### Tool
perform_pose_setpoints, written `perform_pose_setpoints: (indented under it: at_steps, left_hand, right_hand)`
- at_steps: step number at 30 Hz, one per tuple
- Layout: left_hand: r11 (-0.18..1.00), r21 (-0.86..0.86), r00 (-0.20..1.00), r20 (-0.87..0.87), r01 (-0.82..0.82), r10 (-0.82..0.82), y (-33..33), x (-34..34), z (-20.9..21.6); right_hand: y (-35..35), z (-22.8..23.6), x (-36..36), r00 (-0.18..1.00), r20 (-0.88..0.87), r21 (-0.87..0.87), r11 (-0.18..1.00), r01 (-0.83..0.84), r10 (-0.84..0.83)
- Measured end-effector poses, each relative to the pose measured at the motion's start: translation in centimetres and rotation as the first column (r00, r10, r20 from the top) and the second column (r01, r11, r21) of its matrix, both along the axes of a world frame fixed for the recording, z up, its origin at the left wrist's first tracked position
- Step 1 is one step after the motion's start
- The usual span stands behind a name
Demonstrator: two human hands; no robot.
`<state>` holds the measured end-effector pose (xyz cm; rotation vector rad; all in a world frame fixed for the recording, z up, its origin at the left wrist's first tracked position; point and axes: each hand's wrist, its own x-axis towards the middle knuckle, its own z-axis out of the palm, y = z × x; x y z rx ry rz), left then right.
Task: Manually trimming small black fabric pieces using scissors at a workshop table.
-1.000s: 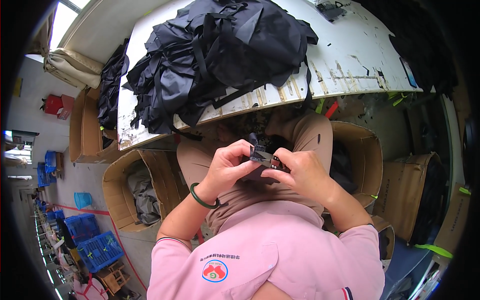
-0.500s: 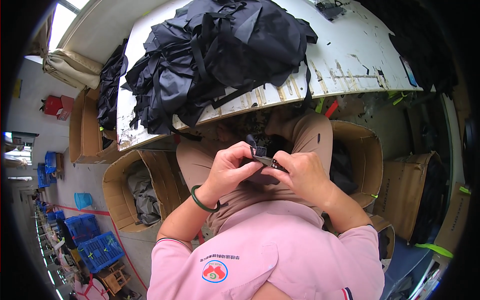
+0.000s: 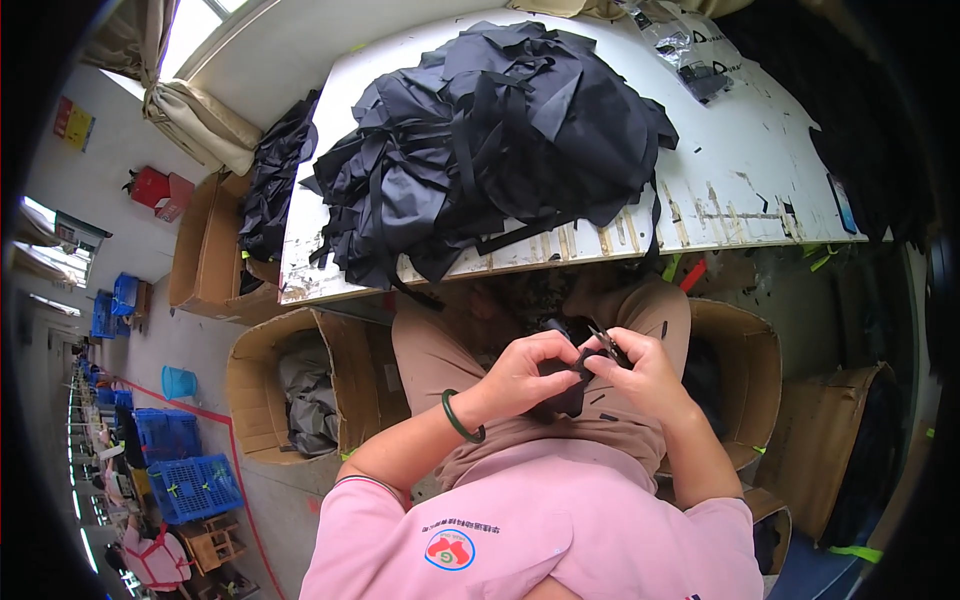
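Head view, lower centre of the frame: a small piece of black fabric (image 3: 566, 385) sits over the person's lap, held between both hands, just below the near edge of the white table (image 3: 740, 190). It looks soft and crumpled, dark all over, with a fold hanging down between the palms and a thin strap-like bit poking up near the top. The left hand (image 3: 525, 375) has its fingers curled in and pressed together, thumb and forefinger pinching the fabric's left edge; a green bangle (image 3: 460, 418) circles that wrist. The right hand (image 3: 645, 375) is likewise curled, its fingertips closed on the fabric's upper right part, where a small pair of snips (image 3: 606, 343) seems to stick out, though it is too small to tell surely. The two hands nearly touch. Above, in the upper centre, a big heap of black fabric pieces (image 3: 490, 140) lies on the table. A cardboard box (image 3: 275, 385) stands at the left.
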<state>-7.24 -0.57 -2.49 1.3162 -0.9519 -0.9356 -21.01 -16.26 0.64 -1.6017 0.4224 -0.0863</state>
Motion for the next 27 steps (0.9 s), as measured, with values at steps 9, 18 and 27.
perform_pose_setpoints:
  at_steps: [9, 18, 27]
  left_hand:
    - [0.998, -0.008, 0.916, -0.397, -0.061, 0.053, 0.5, 2.4, 2.4]
    - [0.998, -0.035, 0.974, -0.221, -0.052, 0.043, -0.1, 1.1, 1.6]
    - [0.994, -0.057, 0.953, -0.295, -0.094, 0.074, -0.3, 1.2, 1.3]
  right_hand:
    - [-0.7, -0.3, 0.0, 0.983, 0.097, -0.137, 0.976, 0.168, -0.156]
    - [-0.5, 0.1, 1.5, 0.997, 0.065, -0.158, 0.987, -0.025, 0.036]
    - [-0.4, -0.3, 1.4, 0.984, 0.162, -0.055, 0.995, 0.087, -0.077]
